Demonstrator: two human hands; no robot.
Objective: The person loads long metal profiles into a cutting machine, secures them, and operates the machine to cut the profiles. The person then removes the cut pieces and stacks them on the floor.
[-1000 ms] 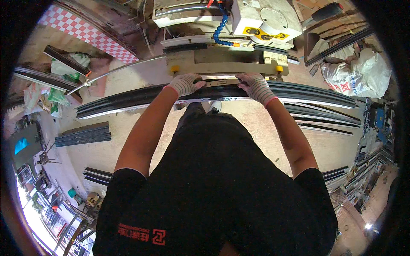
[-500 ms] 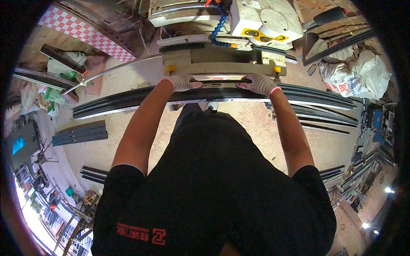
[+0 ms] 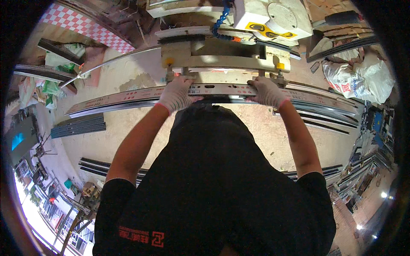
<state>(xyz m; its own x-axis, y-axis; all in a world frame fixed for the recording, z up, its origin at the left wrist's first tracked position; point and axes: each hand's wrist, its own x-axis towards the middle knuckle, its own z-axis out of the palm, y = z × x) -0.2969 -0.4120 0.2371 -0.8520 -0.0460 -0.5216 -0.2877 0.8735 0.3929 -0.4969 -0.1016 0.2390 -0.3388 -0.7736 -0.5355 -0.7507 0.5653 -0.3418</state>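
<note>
A long metal profile (image 3: pixel 220 89) runs across in front of me, its pale printed face turned up and a slot cut in its middle stretch. My left hand (image 3: pixel 176 94), in a striped work glove, is closed round the profile left of that slot. On the other side of the slot my right hand (image 3: pixel 267 92), gloved alike, grips the same profile. Thumbs lie along the near edge; the fingertips at the far edge are partly hidden. Just beyond stands the pale bed of a machine (image 3: pixel 226 62), with a yellow-capped clamp (image 3: pixel 280 66) near my right hand.
A white machine housing (image 3: pixel 273 19) and a blue segmented hose (image 3: pixel 221 21) stand at the back. Dark profiles (image 3: pixel 79 126) lie stacked at left, more (image 3: pixel 324 121) at right. White sacks (image 3: pixel 363 77) sit far right; a thin rod (image 3: pixel 115 64) reaches left from the machine.
The profile has been turned over: its dark ribbed side was showing and now its pale printed face is up. Both hands have shifted from its far edge to a grip over it.
</note>
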